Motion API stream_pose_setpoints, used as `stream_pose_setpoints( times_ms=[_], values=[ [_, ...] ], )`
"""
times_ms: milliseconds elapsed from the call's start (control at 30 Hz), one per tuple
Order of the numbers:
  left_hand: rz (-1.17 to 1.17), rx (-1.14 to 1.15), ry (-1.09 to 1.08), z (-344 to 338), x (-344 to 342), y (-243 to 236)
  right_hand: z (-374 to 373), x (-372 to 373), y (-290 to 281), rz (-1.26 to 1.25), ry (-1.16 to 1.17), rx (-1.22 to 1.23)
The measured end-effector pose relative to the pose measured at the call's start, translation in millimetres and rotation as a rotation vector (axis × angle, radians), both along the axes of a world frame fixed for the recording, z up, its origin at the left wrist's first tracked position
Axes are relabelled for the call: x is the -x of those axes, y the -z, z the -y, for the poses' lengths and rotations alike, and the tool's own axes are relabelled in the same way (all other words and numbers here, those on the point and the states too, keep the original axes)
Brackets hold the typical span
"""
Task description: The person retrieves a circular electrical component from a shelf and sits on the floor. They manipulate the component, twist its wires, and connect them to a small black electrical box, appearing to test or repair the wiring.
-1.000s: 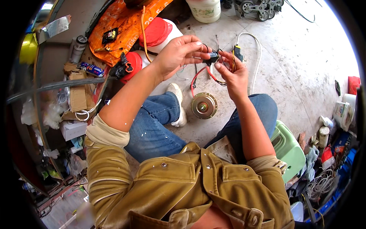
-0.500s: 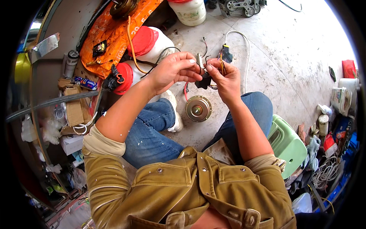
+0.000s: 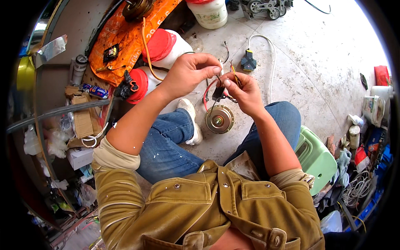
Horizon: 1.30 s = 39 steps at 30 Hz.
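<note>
My left hand (image 3: 192,71) has thumb and forefinger pinched together at a thin black wire. Close beside it, my right hand (image 3: 245,92) is closed on a bundle of thin wires (image 3: 236,78), with yellow and dark strands standing up above the fingers. Under the right fingertips hangs a small black box (image 3: 217,94), partly covered by the hand. A dark wire drops from the box toward a round brass-coloured motor (image 3: 219,119) on the floor between my legs. A red wire (image 3: 209,92) curves down to the motor's left side.
A black and yellow plug (image 3: 248,61) with a white cable lies on the floor ahead. White buckets (image 3: 210,16) with red covers and an orange sack (image 3: 121,46) stand at the left. A green stool (image 3: 318,160) is beside my right leg, with clutter (image 3: 358,183) farther right.
My left fingers have gone from loosely spread to a pinch. The black box hangs lower and turned, and a dark wire now dangles over the motor. My right hand has moved slightly down.
</note>
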<state>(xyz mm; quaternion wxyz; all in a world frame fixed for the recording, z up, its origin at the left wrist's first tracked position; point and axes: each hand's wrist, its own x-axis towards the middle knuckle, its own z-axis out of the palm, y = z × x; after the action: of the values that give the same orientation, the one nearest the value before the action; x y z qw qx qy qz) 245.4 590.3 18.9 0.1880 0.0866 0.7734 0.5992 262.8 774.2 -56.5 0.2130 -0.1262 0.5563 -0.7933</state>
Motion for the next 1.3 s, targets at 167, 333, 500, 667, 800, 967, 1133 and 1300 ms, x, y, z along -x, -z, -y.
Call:
stream_pose_setpoints(
  times_ms=[167,333,500,667,800,967,1133,1300],
  values=[
    [0.046,-0.008,-0.056,0,4,2,-7,4,-2,0.036,-0.146,-0.065],
    [0.228,-0.115,0.046,-1,5,-1,1,3,-7,-0.157,-0.135,-0.071],
    [0.13,-0.07,0.017,6,7,9,-2,4,1,-0.038,-0.047,-0.102],
    [0.21,-0.036,-0.102,11,9,8,-15,24,23,-0.134,0.498,-0.313],
    [0.23,-0.056,-0.109,12,5,4,-28,23,-28,-0.751,0.892,-0.843],
    [0.224,-0.14,-0.035,3,2,3,-2,-1,-35,-0.558,0.263,-0.447],
    [0.034,-0.034,-0.07,-8,-4,2,5,0,-12,0.072,0.021,-0.016],
    [0.021,-0.126,-0.149,-10,-8,3,3,1,-20,0.025,0.042,-0.014]
  ],
)
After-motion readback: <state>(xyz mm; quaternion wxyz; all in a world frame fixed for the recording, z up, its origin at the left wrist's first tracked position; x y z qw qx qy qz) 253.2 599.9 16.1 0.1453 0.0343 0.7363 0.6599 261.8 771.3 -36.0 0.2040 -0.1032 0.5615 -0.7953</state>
